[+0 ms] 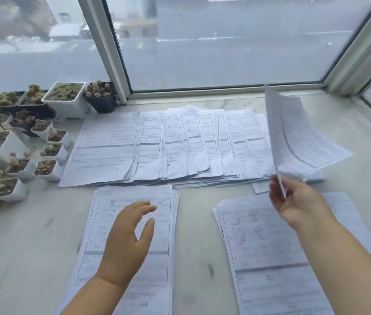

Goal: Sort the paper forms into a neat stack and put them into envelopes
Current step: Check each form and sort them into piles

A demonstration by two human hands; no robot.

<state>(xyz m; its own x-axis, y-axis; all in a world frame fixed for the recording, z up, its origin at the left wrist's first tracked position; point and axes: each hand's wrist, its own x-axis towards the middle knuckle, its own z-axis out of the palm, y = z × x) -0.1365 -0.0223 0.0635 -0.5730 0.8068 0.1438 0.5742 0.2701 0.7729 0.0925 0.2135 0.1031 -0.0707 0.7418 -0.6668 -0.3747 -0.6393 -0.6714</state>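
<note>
Right hand (pixel 293 201) pinches a white printed paper form (pixel 293 137) at its lower edge, sheet raised upright above the fanned row of unsorted forms (pixel 168 144). Left hand (pixel 130 242) hovers with fingers apart over the near left pile (pixel 164 235). Recommendation: identify form type, lower flat, square edges to the matching pile.

sill (pixel 202 258): pale stone | fanned forms (pixel 157 144) | two stacks (pixel 132 223) | potted succulents (pixel 64 96)
</note>
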